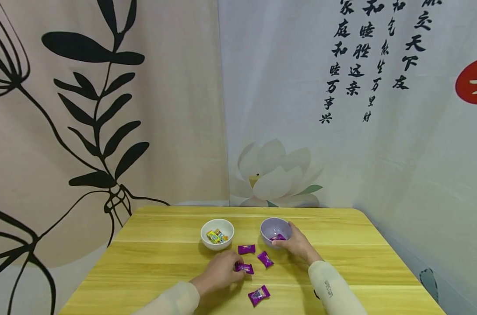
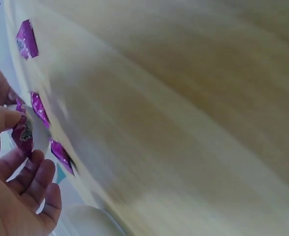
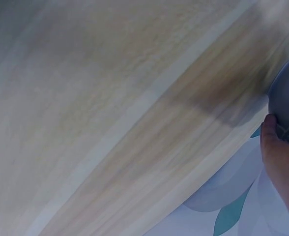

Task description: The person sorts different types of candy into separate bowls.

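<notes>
My left hand (image 1: 221, 272) pinches a purple-wrapped candy (image 2: 22, 133) between thumb and fingers, just above the table. Three more purple candies lie around it: one (image 1: 246, 249) behind, one (image 1: 265, 259) to the right and one (image 1: 259, 295) toward the front edge. My right hand (image 1: 299, 244) grips a lavender bowl (image 1: 273, 225) at its right side, thumb along the near side and fingers at the rim. Inside that bowl sits a purple candy (image 1: 278, 237). In the right wrist view the bowl (image 3: 288, 93) is cut off at the edge, with the thumb against it.
Left of the lavender bowl stands a white bowl (image 1: 217, 243) holding several yellow-wrapped candies (image 1: 214, 236). Both bowls are near the far edge of the wooden table (image 1: 152, 245). Behind the table hangs a printed cloth (image 1: 183, 109) with plants and writing.
</notes>
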`<control>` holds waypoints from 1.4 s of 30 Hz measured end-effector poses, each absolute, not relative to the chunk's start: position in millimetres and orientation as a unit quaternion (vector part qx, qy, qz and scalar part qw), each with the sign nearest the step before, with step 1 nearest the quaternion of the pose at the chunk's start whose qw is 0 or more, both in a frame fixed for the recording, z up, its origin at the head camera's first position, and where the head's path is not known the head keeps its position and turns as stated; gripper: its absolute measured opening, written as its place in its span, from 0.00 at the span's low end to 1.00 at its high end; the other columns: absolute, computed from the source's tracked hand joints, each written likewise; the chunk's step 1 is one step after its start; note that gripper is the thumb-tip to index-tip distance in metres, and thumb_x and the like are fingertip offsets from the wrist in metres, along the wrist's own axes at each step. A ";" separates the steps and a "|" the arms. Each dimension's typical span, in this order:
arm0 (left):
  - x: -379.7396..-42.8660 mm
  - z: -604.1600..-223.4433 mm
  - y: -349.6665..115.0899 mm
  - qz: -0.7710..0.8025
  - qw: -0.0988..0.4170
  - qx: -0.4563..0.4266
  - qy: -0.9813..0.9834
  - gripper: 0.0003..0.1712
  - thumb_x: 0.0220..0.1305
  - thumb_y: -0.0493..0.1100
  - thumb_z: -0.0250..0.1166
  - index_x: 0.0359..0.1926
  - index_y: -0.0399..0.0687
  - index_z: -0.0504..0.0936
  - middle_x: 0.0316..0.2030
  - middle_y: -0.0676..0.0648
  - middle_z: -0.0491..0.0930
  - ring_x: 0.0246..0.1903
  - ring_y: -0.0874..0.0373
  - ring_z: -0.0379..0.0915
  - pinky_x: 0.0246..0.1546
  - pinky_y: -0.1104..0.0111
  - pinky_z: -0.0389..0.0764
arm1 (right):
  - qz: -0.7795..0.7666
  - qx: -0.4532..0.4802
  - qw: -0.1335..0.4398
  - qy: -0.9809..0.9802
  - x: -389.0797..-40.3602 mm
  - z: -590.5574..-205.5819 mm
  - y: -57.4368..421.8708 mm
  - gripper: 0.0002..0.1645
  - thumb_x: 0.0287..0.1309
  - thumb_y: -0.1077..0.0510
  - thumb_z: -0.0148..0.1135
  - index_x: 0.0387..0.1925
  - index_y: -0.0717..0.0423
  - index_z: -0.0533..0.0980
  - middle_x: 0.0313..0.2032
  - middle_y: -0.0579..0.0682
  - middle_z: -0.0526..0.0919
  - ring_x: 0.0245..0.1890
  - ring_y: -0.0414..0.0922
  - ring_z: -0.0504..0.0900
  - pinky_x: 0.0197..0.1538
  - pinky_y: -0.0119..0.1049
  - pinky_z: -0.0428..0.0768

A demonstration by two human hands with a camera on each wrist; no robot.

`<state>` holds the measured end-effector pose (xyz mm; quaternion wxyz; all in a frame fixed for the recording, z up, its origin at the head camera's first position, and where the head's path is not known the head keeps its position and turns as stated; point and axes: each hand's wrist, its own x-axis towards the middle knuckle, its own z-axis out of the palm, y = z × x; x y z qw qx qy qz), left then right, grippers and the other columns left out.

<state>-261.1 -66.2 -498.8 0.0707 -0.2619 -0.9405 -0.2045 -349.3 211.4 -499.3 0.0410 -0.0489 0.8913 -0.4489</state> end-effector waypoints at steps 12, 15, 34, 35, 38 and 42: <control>-277.2 -488.9 -56.5 -0.221 0.111 -0.242 -0.938 0.19 0.55 0.53 0.73 0.40 0.44 0.87 0.31 0.56 0.75 0.31 0.64 0.70 0.36 0.67 0.77 | -0.449 -0.054 0.039 0.891 -350.0 -500.6 211.6 0.67 0.51 0.44 0.76 0.75 0.69 0.46 0.71 0.73 0.55 0.69 0.70 0.56 0.67 0.65 0.58; -280.5 -488.0 -54.0 -0.225 0.115 -0.233 -0.939 0.19 0.55 0.53 0.73 0.41 0.43 0.87 0.31 0.56 0.76 0.31 0.64 0.71 0.36 0.67 0.77 | -0.449 -0.054 0.039 0.891 -350.4 -501.3 211.8 0.66 0.51 0.45 0.76 0.75 0.69 0.46 0.71 0.73 0.55 0.69 0.70 0.56 0.67 0.65 0.58; -311.2 -470.2 -22.9 -0.270 0.133 -0.174 -0.938 0.16 0.59 0.53 0.72 0.40 0.47 0.87 0.32 0.55 0.76 0.31 0.63 0.70 0.34 0.67 0.75 | -0.461 -0.057 0.035 0.885 -348.6 -502.1 213.6 0.66 0.51 0.45 0.76 0.75 0.69 0.46 0.70 0.72 0.57 0.68 0.70 0.58 0.67 0.65 0.58; -313.0 -468.9 -20.3 -0.270 0.132 -0.173 -0.938 0.16 0.59 0.53 0.72 0.41 0.47 0.87 0.31 0.55 0.76 0.31 0.63 0.70 0.34 0.67 0.75 | -0.461 -0.056 0.036 0.885 -348.3 -501.6 213.5 0.66 0.51 0.45 0.76 0.75 0.69 0.46 0.70 0.72 0.57 0.68 0.70 0.58 0.67 0.65 0.58; -317.6 -464.1 -12.7 -0.274 0.129 -0.167 -0.938 0.16 0.59 0.53 0.72 0.40 0.46 0.87 0.31 0.54 0.76 0.30 0.62 0.69 0.34 0.67 0.74 | -0.462 -0.055 0.041 0.884 -347.6 -499.7 213.0 0.66 0.52 0.45 0.76 0.75 0.68 0.45 0.70 0.72 0.56 0.68 0.70 0.58 0.67 0.65 0.58; -325.0 -459.3 -4.2 -0.268 0.136 -0.165 -0.939 0.17 0.60 0.54 0.71 0.42 0.47 0.87 0.33 0.53 0.77 0.32 0.62 0.70 0.36 0.66 0.76 | -0.461 -0.056 0.045 0.884 -347.1 -496.9 211.7 0.66 0.52 0.44 0.75 0.75 0.69 0.44 0.70 0.73 0.55 0.68 0.70 0.58 0.67 0.65 0.58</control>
